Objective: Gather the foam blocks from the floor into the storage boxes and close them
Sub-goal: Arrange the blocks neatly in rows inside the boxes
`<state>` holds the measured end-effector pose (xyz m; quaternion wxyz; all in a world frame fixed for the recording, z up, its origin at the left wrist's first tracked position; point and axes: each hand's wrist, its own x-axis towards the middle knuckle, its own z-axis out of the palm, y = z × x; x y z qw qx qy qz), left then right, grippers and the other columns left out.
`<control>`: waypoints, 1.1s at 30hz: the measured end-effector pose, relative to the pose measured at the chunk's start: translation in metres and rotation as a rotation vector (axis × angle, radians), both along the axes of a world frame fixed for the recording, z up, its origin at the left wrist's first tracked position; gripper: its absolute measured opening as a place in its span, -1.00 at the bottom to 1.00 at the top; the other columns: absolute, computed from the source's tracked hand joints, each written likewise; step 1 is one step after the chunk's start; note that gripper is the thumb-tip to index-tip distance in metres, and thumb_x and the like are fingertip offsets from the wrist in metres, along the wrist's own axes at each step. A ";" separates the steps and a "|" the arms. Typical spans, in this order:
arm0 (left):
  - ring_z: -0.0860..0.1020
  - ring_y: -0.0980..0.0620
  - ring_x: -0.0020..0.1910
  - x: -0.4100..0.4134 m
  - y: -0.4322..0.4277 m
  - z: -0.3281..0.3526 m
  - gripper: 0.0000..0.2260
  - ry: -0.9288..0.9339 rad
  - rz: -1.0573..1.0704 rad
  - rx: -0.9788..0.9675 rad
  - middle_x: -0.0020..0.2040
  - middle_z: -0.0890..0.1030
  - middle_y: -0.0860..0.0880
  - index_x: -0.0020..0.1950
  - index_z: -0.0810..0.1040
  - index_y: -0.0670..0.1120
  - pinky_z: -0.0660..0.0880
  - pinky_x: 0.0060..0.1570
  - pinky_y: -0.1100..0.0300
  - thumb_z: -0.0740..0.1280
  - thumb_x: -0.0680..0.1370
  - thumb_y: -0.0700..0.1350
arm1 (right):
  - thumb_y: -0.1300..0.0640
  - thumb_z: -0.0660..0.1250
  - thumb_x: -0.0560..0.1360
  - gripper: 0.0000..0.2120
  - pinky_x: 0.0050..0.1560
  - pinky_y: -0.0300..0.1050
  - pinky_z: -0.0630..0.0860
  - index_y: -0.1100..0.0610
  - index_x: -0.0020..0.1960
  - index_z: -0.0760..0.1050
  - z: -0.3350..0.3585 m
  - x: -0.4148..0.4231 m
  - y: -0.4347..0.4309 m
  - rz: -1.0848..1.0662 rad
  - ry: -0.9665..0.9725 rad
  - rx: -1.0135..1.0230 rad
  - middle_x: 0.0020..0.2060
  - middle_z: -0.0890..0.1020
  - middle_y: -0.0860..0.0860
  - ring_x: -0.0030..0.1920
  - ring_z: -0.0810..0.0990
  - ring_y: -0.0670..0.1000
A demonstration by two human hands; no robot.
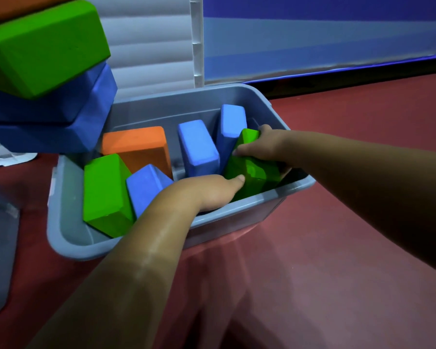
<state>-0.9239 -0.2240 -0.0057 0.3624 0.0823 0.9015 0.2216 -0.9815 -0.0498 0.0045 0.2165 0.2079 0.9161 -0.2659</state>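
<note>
The green foam block (pixel 253 171) stands tilted at the right end of the gray storage box (pixel 239 205). The right hand (pixel 261 144) holds its upper end, with the thumb on the near face and the fingers curled over the far side. The left hand (pixel 212 193) reaches over the near rim. Its thumb touches the block lower down, but its fingers are hidden, so its grip cannot be told. Both forearms stretch forward. An upright blue block (pixel 198 147) stands just beside. A stack of blocks (pixel 43 46) at the upper left is cut off.
</note>
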 end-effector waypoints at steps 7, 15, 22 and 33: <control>0.52 -0.08 0.25 0.013 -0.008 0.005 -0.20 -0.009 -0.191 0.011 0.40 0.56 -0.03 0.42 0.56 0.02 0.39 0.27 0.02 -0.03 0.53 0.56 | -0.27 0.49 0.39 -0.08 -0.34 0.08 0.65 0.11 0.54 0.16 -0.003 -0.003 -0.011 0.035 0.088 0.103 0.17 0.49 0.13 -0.04 0.58 0.24; 0.46 -0.07 0.42 0.010 -0.027 0.011 -0.16 -0.089 -0.240 -0.046 0.51 0.47 0.06 0.45 0.54 0.16 0.33 0.43 -0.07 0.07 0.39 0.67 | -0.30 0.49 0.30 -0.27 -0.36 -0.09 0.51 0.18 0.25 0.44 0.010 0.001 -0.008 0.032 0.118 0.128 -0.12 0.57 0.12 -0.21 0.62 0.15; 0.54 -0.04 0.22 0.010 -0.028 0.011 -0.22 -0.096 -0.281 -0.056 0.22 0.57 0.08 0.29 0.64 0.14 0.39 0.27 0.00 0.10 0.40 0.66 | -0.30 0.45 0.35 -0.38 -0.23 -0.05 0.56 0.14 0.18 0.51 0.018 0.009 0.000 0.047 0.107 0.216 0.02 0.61 0.19 -0.14 0.62 0.20; 0.56 -0.02 0.26 0.006 -0.028 0.004 -0.14 -0.093 -0.304 -0.070 0.33 0.61 0.06 0.25 0.69 0.07 0.41 0.39 -0.07 0.08 0.36 0.69 | -0.20 0.44 0.48 -0.64 -0.32 -0.07 0.60 0.07 0.02 0.49 0.036 0.017 -0.020 0.196 0.098 0.183 -0.15 0.58 0.07 -0.24 0.64 0.10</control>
